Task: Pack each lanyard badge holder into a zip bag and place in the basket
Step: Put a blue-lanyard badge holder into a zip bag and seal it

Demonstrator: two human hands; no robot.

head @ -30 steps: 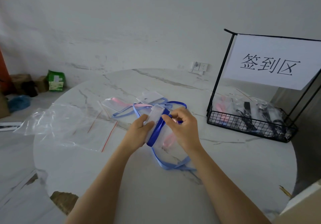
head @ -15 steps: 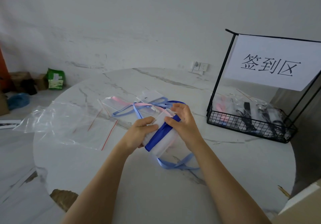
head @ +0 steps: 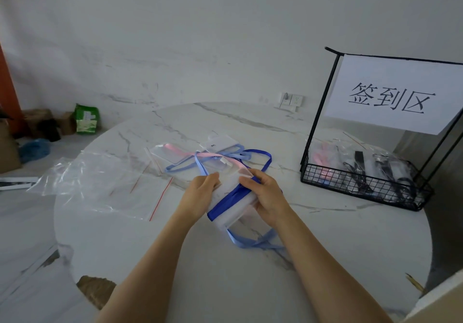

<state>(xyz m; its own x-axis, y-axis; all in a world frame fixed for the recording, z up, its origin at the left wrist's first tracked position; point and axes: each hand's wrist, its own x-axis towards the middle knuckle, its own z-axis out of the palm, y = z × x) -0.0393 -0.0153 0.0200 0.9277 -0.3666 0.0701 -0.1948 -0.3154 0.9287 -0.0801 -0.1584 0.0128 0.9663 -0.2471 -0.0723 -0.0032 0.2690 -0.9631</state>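
Note:
A clear badge holder with a dark blue lanyard [head: 231, 203] wound around it is held just above the round marble table [head: 325, 247]. My left hand [head: 200, 197] grips its left edge and my right hand [head: 266, 197] grips its upper right side. A loop of the dark blue strap [head: 265, 158] trails toward the far side. Beneath lie a light blue lanyard [head: 253, 241] and a pink lanyard [head: 213, 157] with their holders. The black wire basket [head: 363, 190] at the right holds several bagged lanyards.
Clear zip bags with red seal lines [head: 100, 185] lie spread at the table's left. A white sign with black characters [head: 390, 97] hangs on the basket's frame. Boxes and a green packet [head: 86, 119] sit on the floor at far left. A cardboard corner [head: 441, 300] shows at bottom right.
The badge holder has been turned from nearly upright to lying flatter and slanted between my hands, with the dark blue strap now across it. Both hands shifted slightly toward me.

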